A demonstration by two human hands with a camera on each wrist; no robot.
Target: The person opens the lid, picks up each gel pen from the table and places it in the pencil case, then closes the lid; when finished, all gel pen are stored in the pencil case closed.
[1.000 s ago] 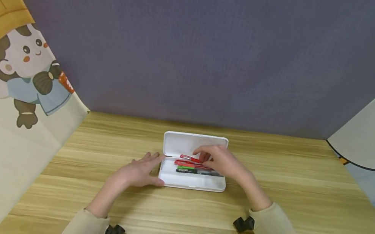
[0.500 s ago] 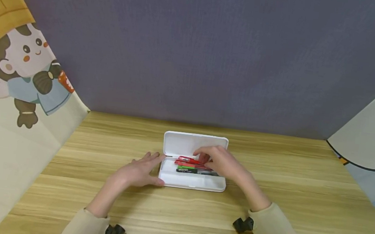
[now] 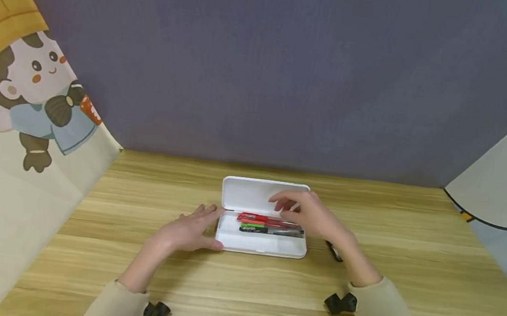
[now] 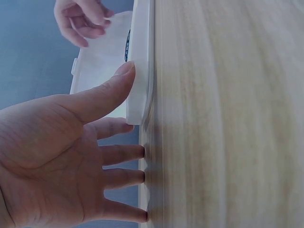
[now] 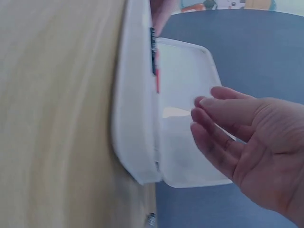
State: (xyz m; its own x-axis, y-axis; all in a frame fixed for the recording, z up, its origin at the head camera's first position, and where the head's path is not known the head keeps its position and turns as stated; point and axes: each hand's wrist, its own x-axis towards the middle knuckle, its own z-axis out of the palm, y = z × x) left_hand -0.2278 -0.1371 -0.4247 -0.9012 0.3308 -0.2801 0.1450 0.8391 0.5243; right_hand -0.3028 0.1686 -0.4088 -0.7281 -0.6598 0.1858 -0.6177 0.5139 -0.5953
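A white pencil case (image 3: pixel 237 243) lies on the table with its lid (image 3: pixel 242 194) raised at the back. Inside it red pens (image 3: pixel 252 217), a green one (image 3: pixel 252 225) and a black one (image 3: pixel 252 229) lie side by side. My left hand (image 3: pixel 187 231) rests against the case's left end, thumb (image 4: pixel 111 90) at the front corner and other fingers straight. Over the right part of the case hovers my right hand (image 3: pixel 312 215), holding nothing, its fingers loosely bent in front of the lid, as the right wrist view shows.
A black-ended pen (image 3: pixel 334 251) lies on the wooden table (image 3: pixel 239 290) right of the case, partly hidden by my right forearm. A grey-blue panel (image 3: pixel 262 76) stands behind the table, and cartoon-printed cloths (image 3: pixel 61 179) flank it.
My right hand has let go of a red pen, which now lies in the case beside the others, and has risen slightly to the right. My left hand has stayed in place.
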